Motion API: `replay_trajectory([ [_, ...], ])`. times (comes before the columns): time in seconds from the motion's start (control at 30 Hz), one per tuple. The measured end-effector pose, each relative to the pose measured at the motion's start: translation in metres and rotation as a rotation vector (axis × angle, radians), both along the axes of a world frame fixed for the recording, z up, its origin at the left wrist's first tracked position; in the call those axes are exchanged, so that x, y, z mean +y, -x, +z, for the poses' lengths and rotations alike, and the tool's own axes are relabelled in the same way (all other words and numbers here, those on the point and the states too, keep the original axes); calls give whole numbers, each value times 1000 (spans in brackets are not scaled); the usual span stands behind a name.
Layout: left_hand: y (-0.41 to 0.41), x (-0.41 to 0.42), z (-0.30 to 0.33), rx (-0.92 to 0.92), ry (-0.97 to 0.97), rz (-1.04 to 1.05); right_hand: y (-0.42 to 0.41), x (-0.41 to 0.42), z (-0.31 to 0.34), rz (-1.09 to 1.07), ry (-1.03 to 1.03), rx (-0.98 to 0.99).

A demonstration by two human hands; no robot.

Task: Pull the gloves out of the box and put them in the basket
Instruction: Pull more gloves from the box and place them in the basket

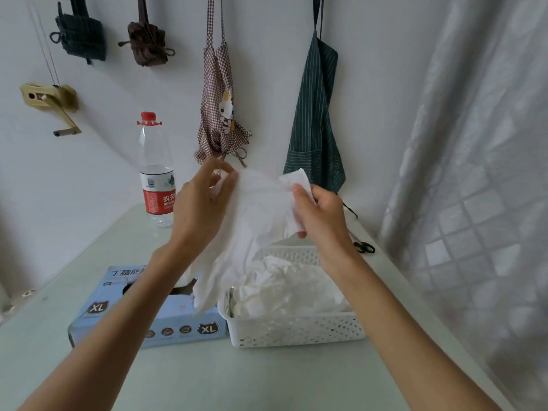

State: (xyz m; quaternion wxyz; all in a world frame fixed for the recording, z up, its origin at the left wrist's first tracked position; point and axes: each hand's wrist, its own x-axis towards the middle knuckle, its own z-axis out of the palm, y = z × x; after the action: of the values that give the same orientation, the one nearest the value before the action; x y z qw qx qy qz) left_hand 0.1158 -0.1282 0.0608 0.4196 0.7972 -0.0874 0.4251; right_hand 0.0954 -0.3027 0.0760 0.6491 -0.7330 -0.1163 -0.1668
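Observation:
A white glove (255, 215) hangs in the air between both hands, above the table. My left hand (201, 200) pinches its upper left edge with the fingertips. My right hand (320, 215) grips its upper right edge, fingers curled round the cuff. The glove's lower end dangles down over the gap between the blue glove box (166, 324) marked XL and the white perforated basket (299, 330). Several crumpled white gloves (284, 289) lie inside the basket. My left forearm covers part of the box's top opening.
A water bottle (156, 170) with a red cap stands at the back left of the pale table (207, 378). Aprons (315, 114) and bags hang on the wall behind. Black scissors (364, 247) lie right of the basket, beside a white curtain (474, 188).

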Motion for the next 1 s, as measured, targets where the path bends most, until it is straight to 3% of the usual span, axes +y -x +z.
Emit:
replay_trajectory([
  [0.1,-22,-13,-44,254,-313,-26,-17,-29,-47,-69,106,232],
  [0.2,-41,-28,-78,372,-532,-79,-35,-58,-85,-218,309,306],
  [0.53,-86,-60,-92,243,-924,-34,-46,-86,-103,-501,1062,106],
  [0.7,-79,-53,-88,184,-951,-97,-50,-87,-107,-481,1275,99],
  [0.8,-64,-35,-81,191,-912,-54,-46,-93,-106,-473,1245,27],
  [0.9,-34,-21,-83,488,-852,-285,-41,-98,-102,-287,1046,-87],
  [0.93,-23,-19,-86,619,-925,-367,-39,-97,-102,-133,1003,-46],
  [1.0,-12,-19,-92,806,-1147,-403,-37,-94,-100,229,1073,225],
])
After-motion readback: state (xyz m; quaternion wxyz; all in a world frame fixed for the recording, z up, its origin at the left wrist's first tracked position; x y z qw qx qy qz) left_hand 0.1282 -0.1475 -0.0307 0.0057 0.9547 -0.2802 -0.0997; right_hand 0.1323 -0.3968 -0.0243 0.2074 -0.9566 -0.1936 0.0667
